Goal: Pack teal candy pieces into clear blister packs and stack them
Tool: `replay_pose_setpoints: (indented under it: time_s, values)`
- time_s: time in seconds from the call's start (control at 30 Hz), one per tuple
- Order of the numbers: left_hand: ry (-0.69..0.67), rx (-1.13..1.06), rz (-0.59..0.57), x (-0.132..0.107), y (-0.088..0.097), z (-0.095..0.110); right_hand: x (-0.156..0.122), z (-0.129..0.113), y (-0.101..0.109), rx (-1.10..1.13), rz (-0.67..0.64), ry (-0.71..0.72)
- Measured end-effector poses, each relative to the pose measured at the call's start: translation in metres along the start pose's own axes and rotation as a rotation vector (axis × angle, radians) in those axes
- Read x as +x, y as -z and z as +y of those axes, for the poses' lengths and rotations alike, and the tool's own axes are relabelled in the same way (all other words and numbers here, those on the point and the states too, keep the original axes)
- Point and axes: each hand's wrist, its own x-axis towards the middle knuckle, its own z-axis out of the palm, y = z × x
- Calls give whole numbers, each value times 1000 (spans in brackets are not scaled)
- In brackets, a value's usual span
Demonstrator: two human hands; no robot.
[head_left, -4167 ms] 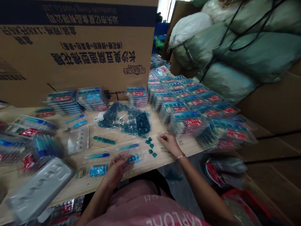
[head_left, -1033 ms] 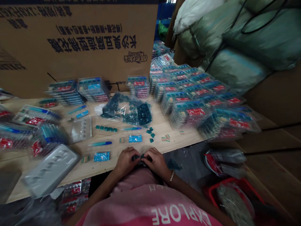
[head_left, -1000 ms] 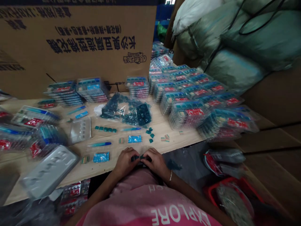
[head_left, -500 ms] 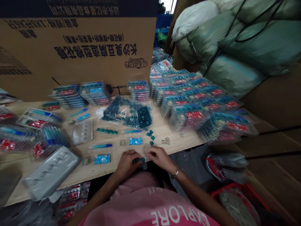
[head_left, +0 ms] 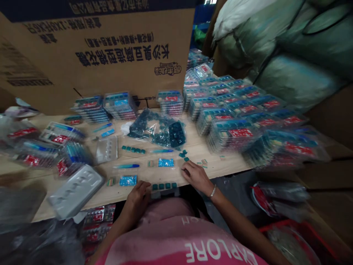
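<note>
Both hands have parted: the tile row (head_left: 164, 186) runs nine-to-three at the table (head_left: 110, 197) edge, left hand (head_left: 138, 197) gripping its nine o'clock end; right hand (head_left: 194, 175), open flat, lies at two, loose tiles (head_left: 184, 156) at its eleven.

I'm looking into a packing workshop or stockroom: filled blister packs (head_left: 234, 134) stand in stacks across the wooden bench (head_left: 193, 147), empty plastic trays (head_left: 75, 190) and loose teal pieces (head_left: 164, 186) lie among them, a big printed carton (head_left: 110, 55) stands behind, and stuffed sacks (head_left: 289, 48) are heaped alongside.
</note>
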Motion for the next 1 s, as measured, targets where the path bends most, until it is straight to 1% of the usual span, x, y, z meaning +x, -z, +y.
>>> replay_pose_setpoints:
  time_s: [0.07, 0.1, 0.17, 0.23, 0.27, 0.33, 0.43, 0.5, 0.53, 0.57, 0.6, 0.63, 0.7, 0.77, 0.8, 0.87, 1.0]
  values:
    - [38, -32, 24, -6, -1, 1, 6, -14, -2, 253, 17, -45]
    - [63, -55, 42, -7, -1, 5, 10, -24, -4, 388, -12, -62]
    - [117, -140, 79, -4, 2, 14, 17, -45, -13, 611, -131, -68]
    - [183, -304, 94, 0, 6, 25, 23, -64, -24, 743, -225, -55]
    - [228, -411, 91, 2, 8, 30, 25, -71, -29, 789, -238, -56]
    - [340, -641, 62, 3, 12, 36, 26, -79, -37, 863, -223, -93]
    - [530, -952, -22, -2, 13, 39, 21, -82, -40, 899, -228, -132]
    - [614, -1085, -100, -8, 13, 38, 16, -80, -38, 880, -273, -109]
    - [630, -1097, -131, -12, 13, 37, 14, -79, -37, 861, -293, -101]
    - [624, -1057, -143, -14, 13, 35, 13, -78, -37, 830, -302, -96]
    - [604, -963, -127, -17, 13, 32, 13, -77, -37, 778, -300, -86]
    - [579, -826, -80, -18, 14, 30, 14, -77, -38, 702, -291, -58]
    - [527, -523, 37, -19, 14, 23, 21, -77, -44, 505, -289, 66]
    - [479, -326, 96, -18, 13, 17, 29, -80, -51, 307, -332, 235]
    - [453, -278, 91, -17, 13, 15, 33, -82, -55, 222, -359, 303]
    - [401, -230, 67, -15, 10, 13, 39, -85, -63, 87, -398, 379]
    - [301, -86, 103, -14, 3, 13, 42, -89, -75, -50, -387, 412]
